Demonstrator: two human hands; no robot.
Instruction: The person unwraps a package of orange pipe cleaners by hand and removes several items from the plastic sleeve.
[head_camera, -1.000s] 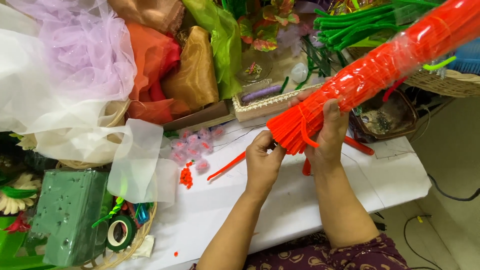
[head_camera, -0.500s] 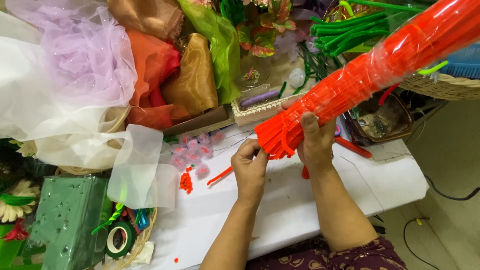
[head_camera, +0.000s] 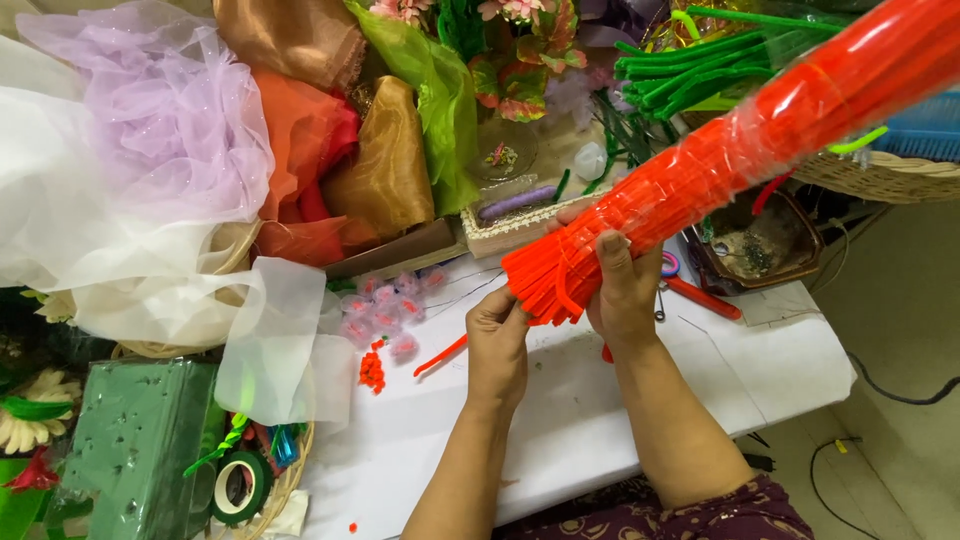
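I have the right hand (head_camera: 622, 290) wrapped around the near end of a long bundle of red-orange pipe cleaners (head_camera: 740, 150), fingers curled over its top and grasping it firmly. The bundle is sleeved in clear glossy plastic and its long axis runs from that near, lower-left end up and away to the far right, leaving the view at the top corner. It hangs above the white table (head_camera: 600, 420), not resting on it.

My left hand (head_camera: 497, 340) sits just left of and below the open end, fingertips pinched at the cut tips where the stems fan out of the wrap; I cannot tell whether it has one stem gripped or only touches them. So the left hand is nearer the loose ends, the right carries the weight.

On the table near the left hand lie a single red stem (head_camera: 440, 356), small red bits (head_camera: 372, 370) and pale pink buds (head_camera: 385, 305). Further off: green pipe cleaners (head_camera: 700, 70), heaped organza fabrics (head_camera: 300, 150), and a green foam block (head_camera: 135, 440) at near left.
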